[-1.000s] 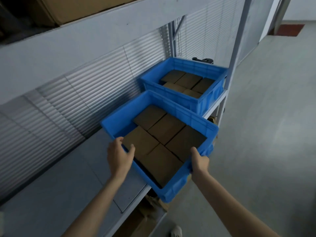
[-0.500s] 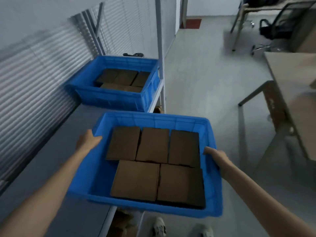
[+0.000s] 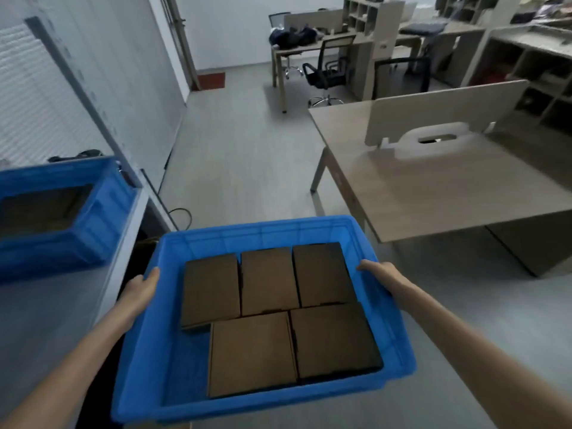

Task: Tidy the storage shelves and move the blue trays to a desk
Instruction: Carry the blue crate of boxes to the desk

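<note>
Holding rectangular blue plastic tray (image 3: 148, 366)

Left hand (image 3: 140, 288) bare; right hand (image 3: 383, 278) bare; forearms (image 3: 470, 354) uncovered.

Blue tray (image 3: 263, 408) off shelf (image 3: 46, 305). One second back it sat half on shelf board with near corner overhanging. Now carried in air beside shelf edge, over floor (image 3: 247, 165). Left grip (image 3: 140, 289) shifted from near-corner rim to left side wall. Right grip (image 3: 382, 275) seems further along right rim, hard to judge through wide lens. View swung right: tabletop (image 3: 433, 187) entered frame, ahead-right of tray. Second tray (image 3: 102, 212) slid to left edge, blurred.
</note>
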Action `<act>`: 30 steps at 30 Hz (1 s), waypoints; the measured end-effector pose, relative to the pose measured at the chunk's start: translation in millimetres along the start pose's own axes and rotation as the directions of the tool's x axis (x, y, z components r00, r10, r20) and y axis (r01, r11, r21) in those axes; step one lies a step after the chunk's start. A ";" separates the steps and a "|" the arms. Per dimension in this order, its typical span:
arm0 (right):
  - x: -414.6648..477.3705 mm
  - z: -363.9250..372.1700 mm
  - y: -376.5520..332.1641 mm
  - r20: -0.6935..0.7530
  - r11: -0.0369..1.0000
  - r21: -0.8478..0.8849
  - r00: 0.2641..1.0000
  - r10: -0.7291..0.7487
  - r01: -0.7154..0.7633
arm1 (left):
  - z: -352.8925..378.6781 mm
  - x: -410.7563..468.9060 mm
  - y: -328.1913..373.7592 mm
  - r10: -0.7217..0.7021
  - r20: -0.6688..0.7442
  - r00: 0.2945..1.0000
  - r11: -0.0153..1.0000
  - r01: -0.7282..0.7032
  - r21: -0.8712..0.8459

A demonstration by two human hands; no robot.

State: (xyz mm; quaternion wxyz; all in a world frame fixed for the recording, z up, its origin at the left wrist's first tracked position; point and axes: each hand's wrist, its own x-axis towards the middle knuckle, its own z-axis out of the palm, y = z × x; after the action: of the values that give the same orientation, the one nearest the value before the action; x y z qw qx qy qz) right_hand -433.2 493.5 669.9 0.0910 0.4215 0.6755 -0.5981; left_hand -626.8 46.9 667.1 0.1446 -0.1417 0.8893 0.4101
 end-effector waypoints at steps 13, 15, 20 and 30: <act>39.4 -375.5 69.0 -0.353 0.982 0.184 0.931 0.095 -0.030 | 349.6 -81.8 275.4 0.216 0.326 0.920 0.973 -0.231 0.010; 60.3 -419.5 76.9 -0.378 0.975 0.214 0.916 0.134 -0.054 | 401.6 -71.1 310.7 0.217 0.359 0.908 0.970 -0.241 0.023; 130.0 -526.3 78.0 -0.413 0.957 0.270 0.884 0.217 -0.109 | 537.7 -55.9 414.3 0.249 0.430 0.868 0.961 -0.278 0.005; 293.1 -764.8 -6.6 -0.488 0.978 0.172 0.853 0.186 -0.114 | 760.4 -46.2 606.5 0.251 0.431 0.867 0.957 -0.288 0.023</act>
State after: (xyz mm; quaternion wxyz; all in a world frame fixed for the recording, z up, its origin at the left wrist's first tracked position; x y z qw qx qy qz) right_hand -330.3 1305.7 695.8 -0.0701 0.6190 0.5982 -0.5041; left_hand -702.0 1016.9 629.0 0.2814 0.0827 0.8645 0.4083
